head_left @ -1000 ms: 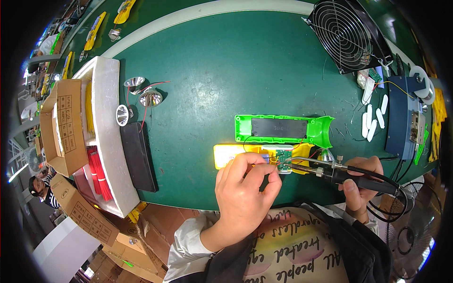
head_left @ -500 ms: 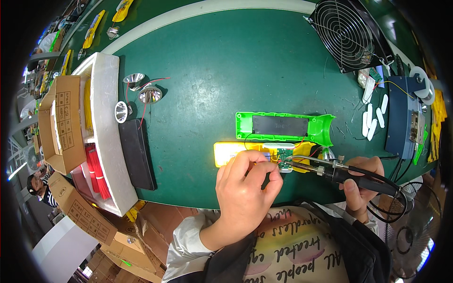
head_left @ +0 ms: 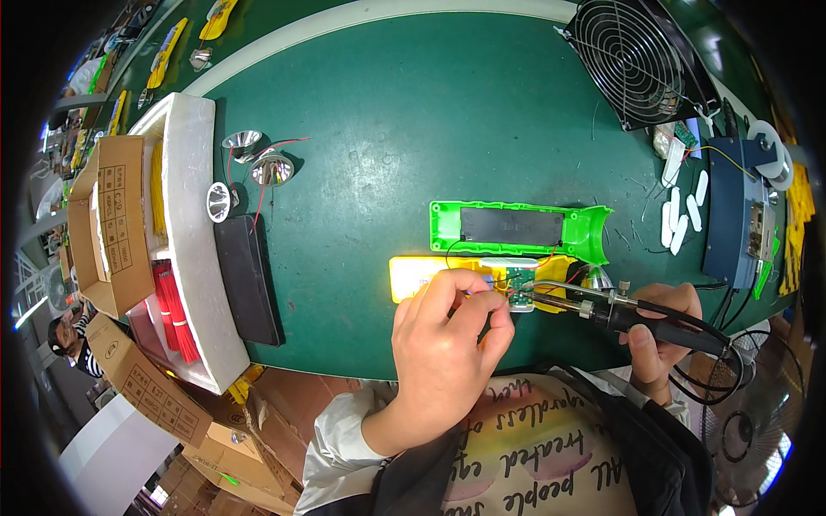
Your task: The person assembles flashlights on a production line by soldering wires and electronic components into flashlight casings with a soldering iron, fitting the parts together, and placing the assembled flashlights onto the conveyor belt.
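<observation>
My right hand point(head_left: 658, 331) grips a soldering iron point(head_left: 641, 325) with a metal feed tube; its tip points left at a small green circuit board point(head_left: 520, 277). The board lies on a yellow housing half point(head_left: 411, 277). Over the near side of that housing, my left hand point(head_left: 452, 340) pinches what looks like a thin wire at the board's left edge; the fingertips partly hide it. Directly beyond lies a green housing half point(head_left: 589, 234) holding a black rectangular block point(head_left: 511, 227). A reflector cup point(head_left: 595, 279) sits at the yellow housing's right end.
To the left are a white foam box point(head_left: 191, 241) with red and yellow wires, a black slab point(head_left: 248, 279), and reflector cups point(head_left: 273, 169). A black fan point(head_left: 637, 64) stands far right. White strips point(head_left: 674, 211) lie beside a blue soldering unit point(head_left: 731, 215).
The view has shifted very slightly. Both hands keep nearly the same pose, with the iron tip still at the circuit board.
</observation>
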Available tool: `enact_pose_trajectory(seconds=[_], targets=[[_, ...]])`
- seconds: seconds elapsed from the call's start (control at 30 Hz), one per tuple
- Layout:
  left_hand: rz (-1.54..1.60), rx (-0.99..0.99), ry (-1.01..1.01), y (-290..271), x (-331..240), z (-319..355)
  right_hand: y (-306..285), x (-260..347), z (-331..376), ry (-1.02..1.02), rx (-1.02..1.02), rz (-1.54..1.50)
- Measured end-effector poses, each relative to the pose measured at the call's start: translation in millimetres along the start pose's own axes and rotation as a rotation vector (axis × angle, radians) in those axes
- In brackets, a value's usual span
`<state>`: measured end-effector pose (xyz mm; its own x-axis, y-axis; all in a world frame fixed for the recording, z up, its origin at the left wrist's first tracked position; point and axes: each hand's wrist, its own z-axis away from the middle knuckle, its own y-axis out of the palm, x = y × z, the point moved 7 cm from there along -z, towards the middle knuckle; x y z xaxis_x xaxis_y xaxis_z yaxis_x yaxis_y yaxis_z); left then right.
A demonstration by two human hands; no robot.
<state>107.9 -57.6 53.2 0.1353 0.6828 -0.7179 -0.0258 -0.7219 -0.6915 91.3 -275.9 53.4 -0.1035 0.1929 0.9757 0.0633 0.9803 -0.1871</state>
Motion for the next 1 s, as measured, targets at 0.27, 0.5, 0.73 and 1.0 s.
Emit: enact_pose_trajectory(seconds=[0.27, 0.5, 0.73, 1.0], targets=[[0.033, 0.024, -0.017, 1, 0, -1, 0, 0, 0, 0.013, -0.007, -0.034], [0.032, 0.031, -0.031, 1, 1, -1, -1, 1, 0, 0.036, -0.015, -0.018], [0.019, 0.024, -0.029, 0, -1, -2, -11, 3, 2, -0.004, -0.063, -0.026], [-0.002, 0.04, -0.028, 1, -1, -1, -25, 25, -32, -0.215, -0.219, -0.041]])
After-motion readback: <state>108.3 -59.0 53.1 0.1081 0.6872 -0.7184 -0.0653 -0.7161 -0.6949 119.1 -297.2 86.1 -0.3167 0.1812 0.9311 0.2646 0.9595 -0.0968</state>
